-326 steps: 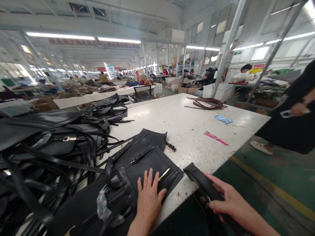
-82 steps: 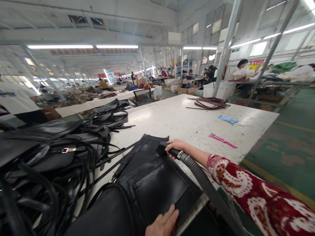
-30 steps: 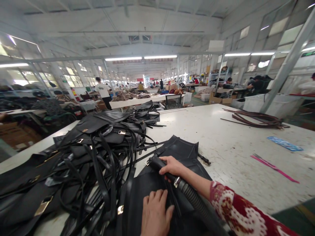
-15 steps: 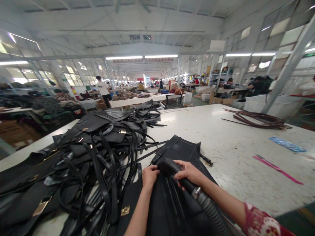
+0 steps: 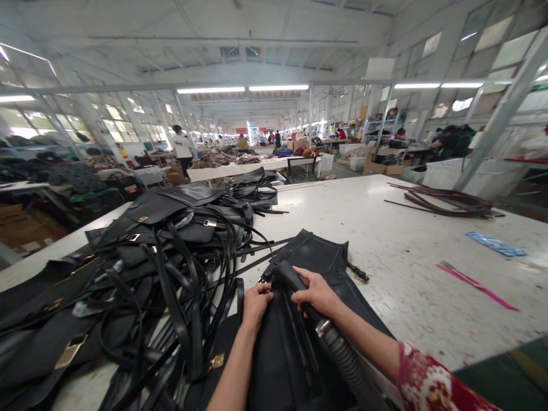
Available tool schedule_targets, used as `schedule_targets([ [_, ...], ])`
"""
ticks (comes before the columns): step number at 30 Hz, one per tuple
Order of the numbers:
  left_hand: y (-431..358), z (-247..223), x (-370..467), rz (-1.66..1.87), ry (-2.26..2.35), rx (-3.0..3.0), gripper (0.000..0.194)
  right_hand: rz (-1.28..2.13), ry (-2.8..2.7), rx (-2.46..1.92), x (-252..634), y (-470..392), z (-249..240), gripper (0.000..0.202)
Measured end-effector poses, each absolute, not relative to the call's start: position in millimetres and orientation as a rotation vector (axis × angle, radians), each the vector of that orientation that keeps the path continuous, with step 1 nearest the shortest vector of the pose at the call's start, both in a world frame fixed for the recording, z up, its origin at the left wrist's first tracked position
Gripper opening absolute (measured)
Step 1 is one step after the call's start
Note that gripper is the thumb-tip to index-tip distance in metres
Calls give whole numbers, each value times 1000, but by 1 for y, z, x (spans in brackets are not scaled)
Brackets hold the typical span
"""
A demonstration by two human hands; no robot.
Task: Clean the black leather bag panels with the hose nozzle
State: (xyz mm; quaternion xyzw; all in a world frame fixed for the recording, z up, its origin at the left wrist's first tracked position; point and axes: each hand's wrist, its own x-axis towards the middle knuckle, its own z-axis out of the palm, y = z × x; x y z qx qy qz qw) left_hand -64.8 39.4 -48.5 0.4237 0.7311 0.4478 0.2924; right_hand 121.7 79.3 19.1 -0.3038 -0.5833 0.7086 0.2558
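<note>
My right hand (image 5: 315,292) is wrapped round the black nozzle (image 5: 291,278) of a ribbed grey hose (image 5: 349,359). The nozzle's head lies over a black leather bag (image 5: 317,251) spread in front of me. My left hand (image 5: 257,303) is closed at the bag's left edge, beside the nozzle head and just below a small metal buckle (image 5: 264,278); its fingertips pinch the black leather there. A gold clasp (image 5: 216,361) shows left of my left forearm. A short buckled strap (image 5: 358,272) sticks out on the bag's right side.
Black bags and straps (image 5: 171,228) are heaped on the left of the white table (image 5: 368,228). To the right lie brown straps (image 5: 449,201), a blue patterned packet (image 5: 495,244) and a pink strip (image 5: 477,285). A person in a white shirt (image 5: 182,146) stands beyond.
The view has shifted slightly. The nozzle and my right hand have moved a little left and up across the bag, closer to the buckle. My left hand keeps its hold at the edge.
</note>
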Motion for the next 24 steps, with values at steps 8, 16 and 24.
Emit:
schedule_targets([
  [8,36,-32,-55,962,2249,1322,9,2191,-1642,-829,186,50,32,77],
  [16,40,-33,-53,801,2355,1461,14,2185,-1569,-821,163,61,19,78],
  [24,39,-33,-49,785,2360,1518,16,2363,-1528,-797,230,8,21,81],
])
